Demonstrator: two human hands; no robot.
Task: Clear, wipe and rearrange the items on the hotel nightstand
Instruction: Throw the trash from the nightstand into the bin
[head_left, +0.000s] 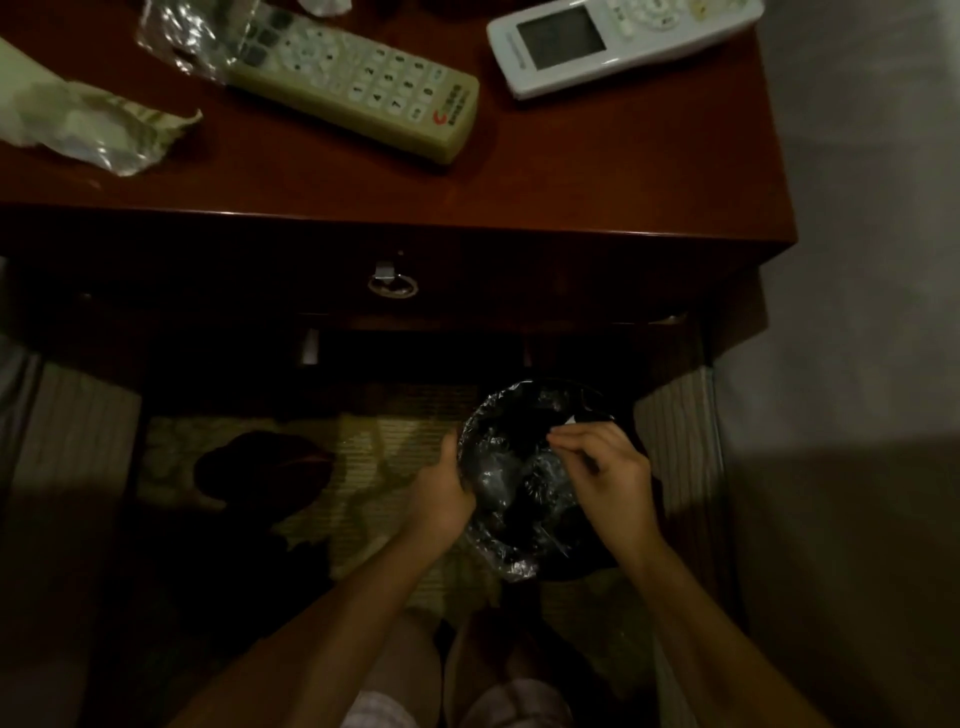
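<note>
dim room, red-brown wooden surface (571, 171) filling the 12 o'clock half of my view, its front edge running across just above a drawer with a ring pull (392, 285). on top at 11 o'clock i see a beige remote (363, 83), at 1 o'clock a white remote (618, 41), and at 10 o'clock a crumpled wrapper (88, 130), so clearing is not finished, i judge. low at 6 o'clock sits a bin with a black liner (519, 467) on the floor. my left hand (441, 493) is curled round the liner at the bin's 9 o'clock rim; my right hand (608, 473) has fingers bent, pinching something small and pale at the 1 o'clock rim, though i cannot tell what.

risk as i read it: a tug could pull the thin liner off the rim or tip the light bin. rising fast, i could knock the overhanging surface edge. open floor lies toward 3 o'clock; a dark shape (265, 467) crowds 9 o'clock.
</note>
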